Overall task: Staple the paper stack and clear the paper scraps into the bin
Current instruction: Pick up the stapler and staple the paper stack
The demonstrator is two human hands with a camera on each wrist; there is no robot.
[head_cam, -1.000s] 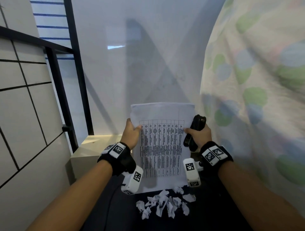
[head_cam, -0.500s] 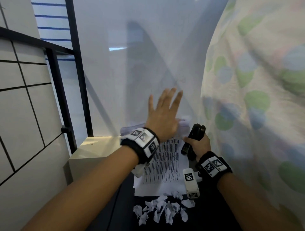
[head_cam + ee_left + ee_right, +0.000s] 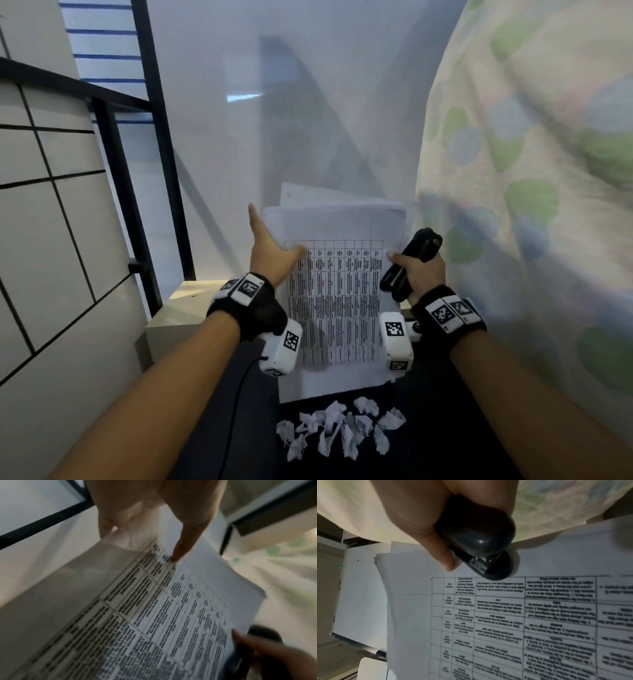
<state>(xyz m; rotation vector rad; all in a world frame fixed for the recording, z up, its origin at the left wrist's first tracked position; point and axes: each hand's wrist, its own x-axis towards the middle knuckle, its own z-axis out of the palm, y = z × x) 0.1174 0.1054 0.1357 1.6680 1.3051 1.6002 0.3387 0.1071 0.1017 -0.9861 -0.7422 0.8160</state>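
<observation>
Mostly, what I had to think about was the paper stack (image 3: 337, 294), the biggest thing in my hands. It stood up on its bottom edge on the dark table (image 3: 445, 428), between my two hands. It looked light and floppy, and the sheets were not lined up: one sheet poked out behind the top edge. I judged loose sheets like that would slide apart easily, so the best place to hold was along the side edges, near the top.

My left hand (image 3: 270, 255) was on the stack's left edge, fingers straight and pointing up, with the thumb lying flat on the front page. It was not squeezing; it only steadied the sheets.

My right hand (image 3: 416, 270) was curled tight around the black stapler (image 3: 409, 263), just beside the stack's right edge. Its thumb tip seemed to touch the page. The stapler looked hard and a bit heavy, and smooth enough to slip. Its mouth was not on the paper yet, so I judged the stapling was not done.

Above my hands there was open room up to the pale wall. To the right of my right hand a dotted cloth (image 3: 531, 205) hung close, so there was little room there. To the left of my left hand stood a pale box (image 3: 181, 308).

Below my wrists, near the stack's bottom edge, lay the little paper scraps (image 3: 337, 428), crumpled and very light.
</observation>
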